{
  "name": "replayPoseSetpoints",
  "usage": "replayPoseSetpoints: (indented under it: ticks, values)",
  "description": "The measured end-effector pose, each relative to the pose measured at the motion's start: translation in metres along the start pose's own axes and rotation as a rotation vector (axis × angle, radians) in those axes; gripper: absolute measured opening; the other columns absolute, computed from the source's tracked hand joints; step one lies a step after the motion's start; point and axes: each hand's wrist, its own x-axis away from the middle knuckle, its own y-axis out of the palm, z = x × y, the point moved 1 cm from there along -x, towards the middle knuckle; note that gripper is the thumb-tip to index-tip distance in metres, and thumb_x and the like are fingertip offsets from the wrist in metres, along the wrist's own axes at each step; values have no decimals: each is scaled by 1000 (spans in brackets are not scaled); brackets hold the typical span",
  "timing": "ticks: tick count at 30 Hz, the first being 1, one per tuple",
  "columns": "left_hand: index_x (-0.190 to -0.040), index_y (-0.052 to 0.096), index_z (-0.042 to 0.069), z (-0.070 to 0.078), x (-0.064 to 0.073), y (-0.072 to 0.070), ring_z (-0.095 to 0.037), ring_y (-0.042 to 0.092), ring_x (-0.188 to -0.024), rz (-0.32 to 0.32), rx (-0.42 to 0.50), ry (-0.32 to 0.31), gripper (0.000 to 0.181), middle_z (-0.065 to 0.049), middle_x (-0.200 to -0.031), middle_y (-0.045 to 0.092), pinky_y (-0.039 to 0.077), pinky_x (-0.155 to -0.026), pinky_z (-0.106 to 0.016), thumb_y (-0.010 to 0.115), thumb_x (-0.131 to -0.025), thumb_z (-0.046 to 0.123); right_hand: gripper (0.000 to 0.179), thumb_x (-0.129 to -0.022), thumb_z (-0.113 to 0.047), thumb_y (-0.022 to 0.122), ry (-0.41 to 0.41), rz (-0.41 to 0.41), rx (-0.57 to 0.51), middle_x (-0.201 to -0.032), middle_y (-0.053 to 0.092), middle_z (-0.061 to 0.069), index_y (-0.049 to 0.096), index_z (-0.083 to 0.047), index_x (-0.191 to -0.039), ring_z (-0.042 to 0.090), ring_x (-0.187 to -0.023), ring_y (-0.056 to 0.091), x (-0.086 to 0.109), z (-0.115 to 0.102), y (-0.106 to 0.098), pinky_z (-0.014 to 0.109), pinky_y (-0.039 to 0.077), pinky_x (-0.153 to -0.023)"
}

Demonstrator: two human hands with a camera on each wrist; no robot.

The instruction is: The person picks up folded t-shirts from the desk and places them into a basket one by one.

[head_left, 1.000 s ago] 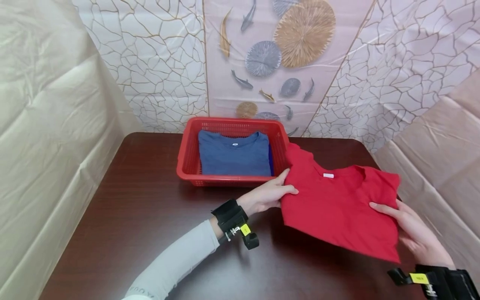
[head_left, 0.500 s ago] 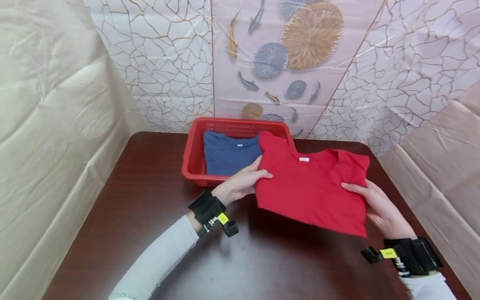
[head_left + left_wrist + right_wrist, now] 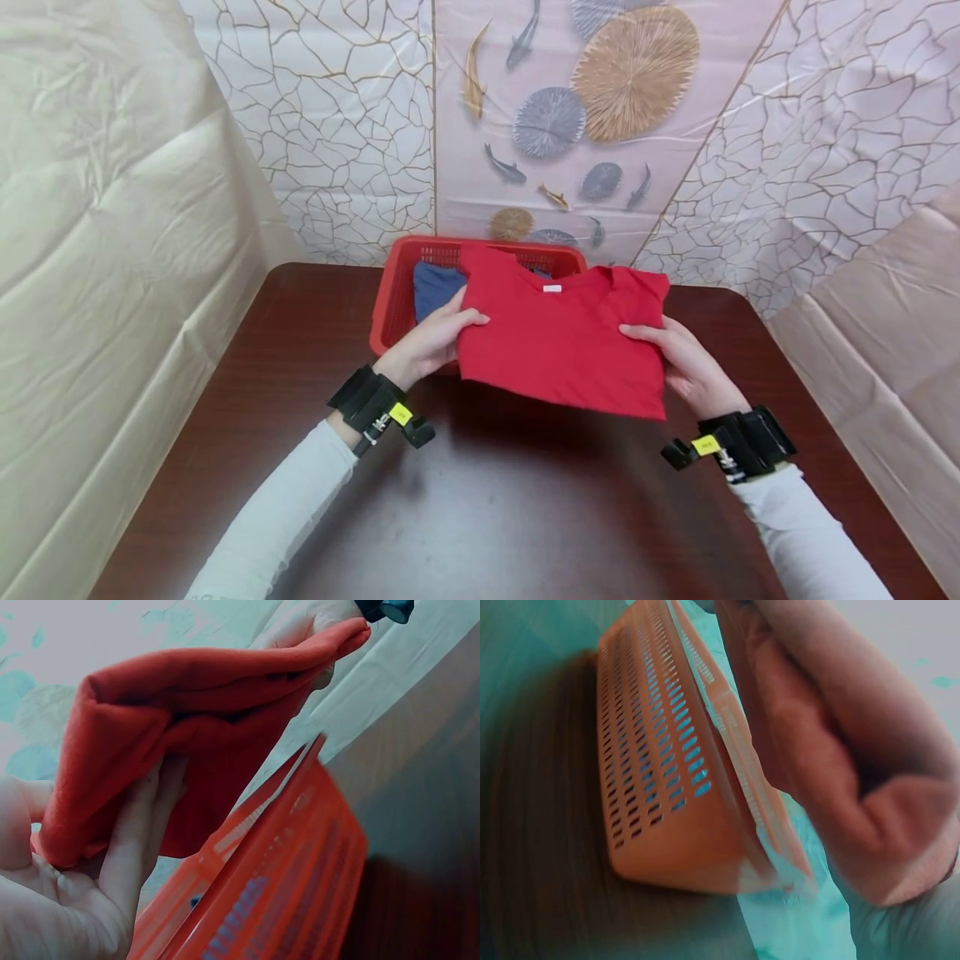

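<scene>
A folded red T-shirt (image 3: 558,342) with a white neck label hangs level in the air, overlapping the red plastic basket (image 3: 382,312) in the head view. My left hand (image 3: 427,337) pinches its left side, thumb on top and fingers underneath. On the opposite side my right hand (image 3: 693,367) grips the shirt the same way. The left wrist view shows the layered folds of the red T-shirt (image 3: 202,682) above the basket rim. Inside the basket lies a folded blue T-shirt (image 3: 433,287), mostly hidden behind the red one.
The basket stands near the back edge of a dark brown table (image 3: 480,517). Behind it hangs a patterned cloth (image 3: 345,150), and beige cloth (image 3: 135,250) covers the left side. A black camera strap (image 3: 367,404) is on each wrist.
Both hands have carried the red T-shirt leftward and away from me, from the right of the basket to over it. The blue T-shirt is now mostly covered from view.
</scene>
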Motion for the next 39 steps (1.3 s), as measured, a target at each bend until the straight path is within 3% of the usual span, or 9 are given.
replayPoseSetpoints:
  ticks: [10, 20, 24, 29, 35, 39]
  values:
    - [-145, 21, 37, 18, 1, -41, -27, 42, -120, 87, 21, 9, 68, -7, -138, 36, 44, -94, -45, 56, -89, 21, 57, -86, -22, 64, -15, -21, 31, -117, 54, 3, 34, -15, -134, 18, -100, 59, -53, -8, 37, 31, 56, -75]
    - [-141, 29, 34, 18, -9, -67, -27, 43, -118, 158, -3, -9, 60, -7, -136, 38, 45, -92, -44, 56, -89, 21, 68, -83, -22, 67, 69, 5, 31, -129, 46, 4, 30, -22, -140, 22, -112, 51, -94, -8, 56, 31, 55, -74]
    - [-139, 29, 31, 16, -13, -73, -27, 44, -116, 186, -28, -13, 58, -7, -134, 39, 44, -92, -43, 56, -89, 20, 70, -84, -21, 66, 107, 21, 32, -126, 47, 3, 28, -23, -142, 21, -111, 50, -104, -6, 60, 32, 53, -75]
    - [-140, 28, 32, 12, -19, -77, -27, 46, -115, 225, -78, -16, 59, -9, -133, 40, 44, -94, -46, 55, -89, 19, 66, -88, -11, 56, 87, -18, 30, -122, 48, 2, 24, -21, -145, 20, -107, 50, -112, -6, 58, 35, 45, -84]
    - [-145, 19, 31, 7, -24, -77, -29, 40, -118, 236, -136, -62, 65, -11, -137, 34, 38, -99, -51, 52, -91, 14, 73, -90, -1, 49, 60, -74, 31, -137, 37, 5, 15, -27, -149, 23, -119, 42, -118, -3, 58, 42, 37, -98]
    - [-147, 16, 28, 7, -27, -75, -28, 41, -117, 264, -181, -105, 67, -12, -137, 34, 38, -99, -49, 49, -92, 11, 74, -90, 0, 48, 30, -94, 96, -143, 31, 9, 11, -25, -149, 25, -123, 38, -121, 1, 61, 45, 34, -104]
